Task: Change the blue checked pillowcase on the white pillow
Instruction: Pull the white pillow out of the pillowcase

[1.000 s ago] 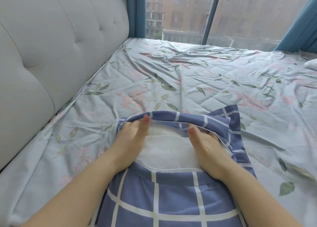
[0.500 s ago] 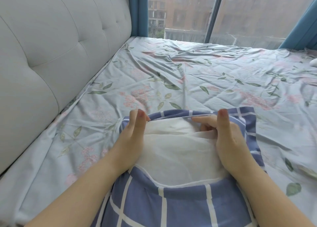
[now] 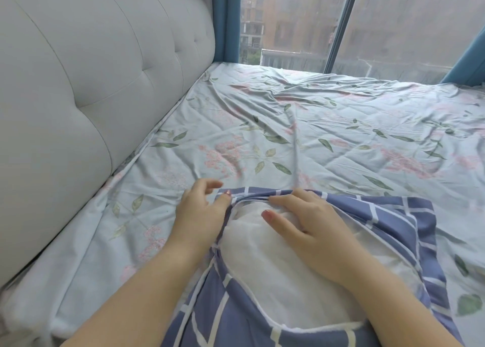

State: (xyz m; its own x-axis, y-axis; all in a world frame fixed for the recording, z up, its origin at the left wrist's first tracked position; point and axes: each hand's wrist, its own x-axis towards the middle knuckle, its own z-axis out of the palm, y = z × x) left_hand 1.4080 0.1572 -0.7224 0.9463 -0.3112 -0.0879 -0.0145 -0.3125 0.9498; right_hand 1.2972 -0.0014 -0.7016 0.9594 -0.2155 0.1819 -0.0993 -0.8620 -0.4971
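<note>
case on sheet, near flap open, pillow bare in the gap. right hand flat on pillow, fingers straight, tips at far hem; under it or not, unclear. left hand loose, fingers apart, thumb touching hem corner. risk: neither hand really grips, so hem could slip back over pillow. a one-sided tug likely bunches case or skids it up the sheet.
</note>
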